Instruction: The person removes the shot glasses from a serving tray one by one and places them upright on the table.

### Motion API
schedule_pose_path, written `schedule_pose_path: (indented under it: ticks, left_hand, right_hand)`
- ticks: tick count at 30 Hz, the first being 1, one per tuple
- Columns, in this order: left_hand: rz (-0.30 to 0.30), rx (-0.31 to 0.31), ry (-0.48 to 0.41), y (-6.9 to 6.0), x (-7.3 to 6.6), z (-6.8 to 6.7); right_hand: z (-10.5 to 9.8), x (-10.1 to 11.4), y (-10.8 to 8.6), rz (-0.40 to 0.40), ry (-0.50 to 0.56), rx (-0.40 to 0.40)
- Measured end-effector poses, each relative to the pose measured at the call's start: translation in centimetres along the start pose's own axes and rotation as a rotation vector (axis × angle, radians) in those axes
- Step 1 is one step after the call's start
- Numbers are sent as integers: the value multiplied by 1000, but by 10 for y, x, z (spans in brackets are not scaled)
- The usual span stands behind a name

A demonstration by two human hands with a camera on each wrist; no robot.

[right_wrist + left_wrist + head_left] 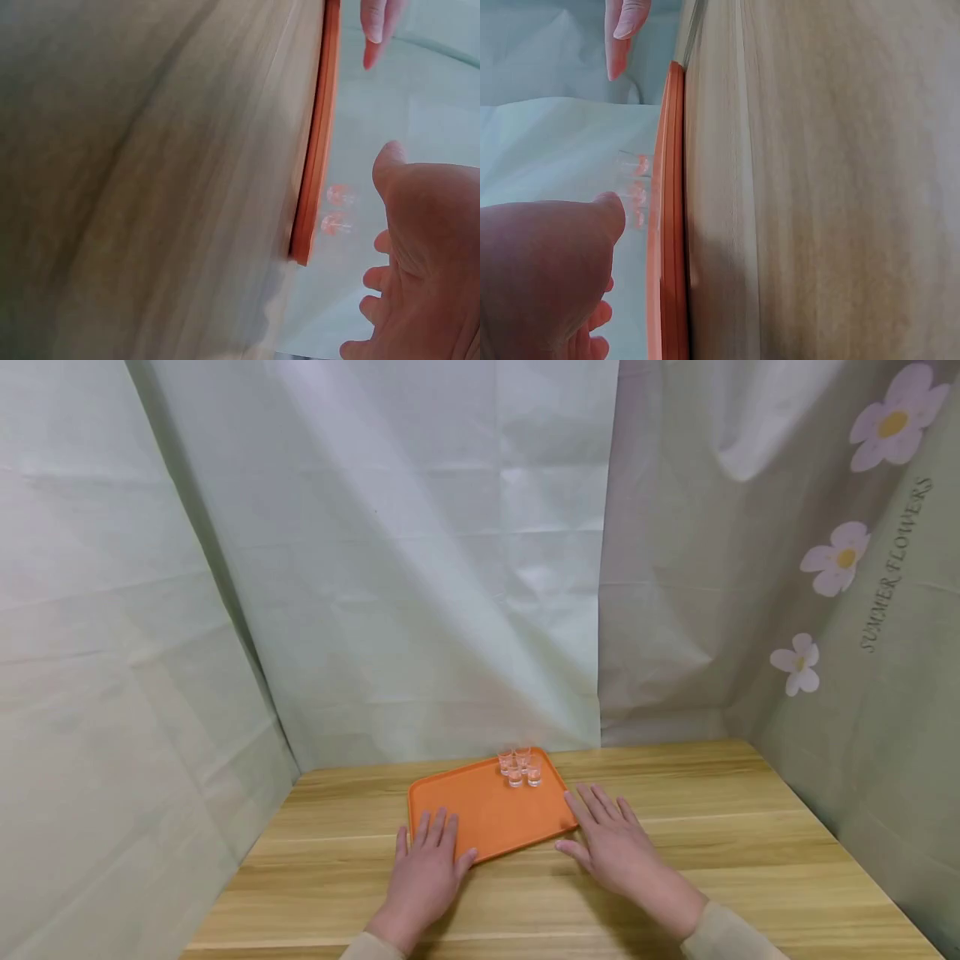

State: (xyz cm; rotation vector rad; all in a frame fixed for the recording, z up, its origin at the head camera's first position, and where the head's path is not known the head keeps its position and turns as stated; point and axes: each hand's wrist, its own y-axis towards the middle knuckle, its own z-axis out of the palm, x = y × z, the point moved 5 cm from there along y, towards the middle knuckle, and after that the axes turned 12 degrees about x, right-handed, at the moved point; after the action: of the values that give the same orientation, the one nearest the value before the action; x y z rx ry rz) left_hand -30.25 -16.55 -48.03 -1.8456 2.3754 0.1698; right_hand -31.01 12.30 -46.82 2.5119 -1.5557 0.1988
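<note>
An orange rectangular tray (487, 810) lies flat on the wooden table, turned at an angle. Several small clear glasses (515, 779) stand close together in its far right corner; the left wrist view shows the glasses (636, 193) side-on above the rim. My left hand (427, 872) hovers palm down over the tray's near left corner, fingers spread and straight. Beside the near right corner is my right hand (615, 843), its fingers also extended. In the right wrist view that hand (427, 247) appears apart from the tray rim (319, 150). Neither hand holds anything.
The wooden table (330, 893) carries the tray toward its back edge. Pale cloth curtains (412, 568) hang behind and on both sides, close to the table's edges. Printed flowers (836, 558) and lettering mark the right-hand curtain.
</note>
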Motion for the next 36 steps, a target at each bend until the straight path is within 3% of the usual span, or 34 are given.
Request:
schedule_pose_path:
  ticks: [9,16,36]
  left_hand:
    - [7,-25,-3,3,4,-3]
    - [-17,3,-7,5,8,-5]
    - [-46,40,-45,11,23,6]
  right_hand:
    - [1,-3,5,-9,8,11]
    - [6,-5,11,-15,31,41]
    - [17,-5,19,-17,91,157]
